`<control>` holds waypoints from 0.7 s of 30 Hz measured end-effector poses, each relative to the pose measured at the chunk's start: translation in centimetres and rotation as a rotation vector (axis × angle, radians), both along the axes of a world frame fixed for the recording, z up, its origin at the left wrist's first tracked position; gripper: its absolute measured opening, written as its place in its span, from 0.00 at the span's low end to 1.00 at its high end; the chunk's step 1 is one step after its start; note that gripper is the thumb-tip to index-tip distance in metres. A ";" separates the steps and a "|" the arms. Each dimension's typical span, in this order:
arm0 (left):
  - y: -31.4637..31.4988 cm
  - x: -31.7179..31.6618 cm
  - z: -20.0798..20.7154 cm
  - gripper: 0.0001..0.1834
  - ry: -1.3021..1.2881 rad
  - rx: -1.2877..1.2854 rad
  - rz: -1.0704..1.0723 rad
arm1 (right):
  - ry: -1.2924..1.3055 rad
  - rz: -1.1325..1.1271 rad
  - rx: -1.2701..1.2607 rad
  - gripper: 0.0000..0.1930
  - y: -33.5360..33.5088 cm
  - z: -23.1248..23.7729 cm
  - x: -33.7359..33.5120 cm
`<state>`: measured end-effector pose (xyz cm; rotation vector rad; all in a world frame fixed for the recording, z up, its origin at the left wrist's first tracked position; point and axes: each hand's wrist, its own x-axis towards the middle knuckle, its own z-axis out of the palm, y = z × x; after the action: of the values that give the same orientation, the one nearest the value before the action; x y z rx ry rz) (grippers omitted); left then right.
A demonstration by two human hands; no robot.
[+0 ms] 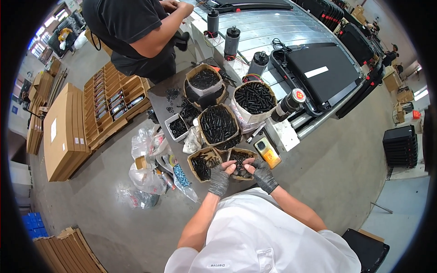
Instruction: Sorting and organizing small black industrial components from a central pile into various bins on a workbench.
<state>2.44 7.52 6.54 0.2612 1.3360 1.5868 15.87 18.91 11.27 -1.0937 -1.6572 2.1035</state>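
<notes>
My left hand (221, 178) and my right hand (261, 173), both in grey fingerless gloves, meet over a small cardboard box (246, 178) of small black parts (238, 157). Thumbs and fingers are pinched on both hands; whatever sits between the fingertips is too small to make out. Just left of it, by my left hand, stands another open box of longer black pieces (200, 166). Beyond my hands is a larger box heaped with black screw-like pieces (219, 123). A phone with a yellow-orange screen (267, 154) lies beside my right hand.
More containers of black parts (254, 97) stand farther back, near grey cylindrical motors (232, 43) and a roller conveyor (318, 36) carrying a black case (318, 68). A co-worker in black (132, 36) stands at far left. Plastic bags (148, 177) lie left of the table.
</notes>
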 end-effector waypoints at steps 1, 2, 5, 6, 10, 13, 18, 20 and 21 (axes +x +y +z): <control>0.0 0.0 0.0 0.15 -0.020 0.007 -0.009 | 0.022 -0.021 -0.013 0.09 -0.1 -0.3 0.0; 0.1 0.0 0.0 0.15 0.005 -0.011 -0.020 | 0.037 -0.048 0.001 0.09 -0.2 -0.7 -0.1; 0.4 0.3 0.6 0.15 -0.022 -0.003 -0.001 | -0.016 -0.025 0.086 0.10 -0.1 -0.6 0.0; 0.5 0.3 0.9 0.14 -0.021 -0.009 -0.002 | 0.004 -0.054 0.100 0.11 -0.2 -0.8 0.0; 0.5 0.1 0.1 0.14 -0.076 0.003 0.011 | -0.074 -0.029 0.119 0.11 -0.4 0.6 -0.6; 0.3 0.2 -0.7 0.14 -0.168 0.064 0.037 | -0.027 0.074 0.342 0.11 -0.5 0.4 -0.9; 0.1 0.2 -0.8 0.14 -0.176 0.075 0.088 | -0.030 0.155 0.572 0.13 -0.4 0.1 -1.4; -0.2 -0.2 -1.6 0.13 -0.200 0.103 0.141 | -0.088 0.222 0.564 0.14 -0.5 1.2 -1.9; -0.6 -0.4 -1.9 0.12 -0.224 0.134 0.190 | -0.086 0.229 0.561 0.14 -0.6 1.0 -2.0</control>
<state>2.01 6.90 4.63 0.0356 1.1096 1.8107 13.85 18.33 12.30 -0.8488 -2.3099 1.5498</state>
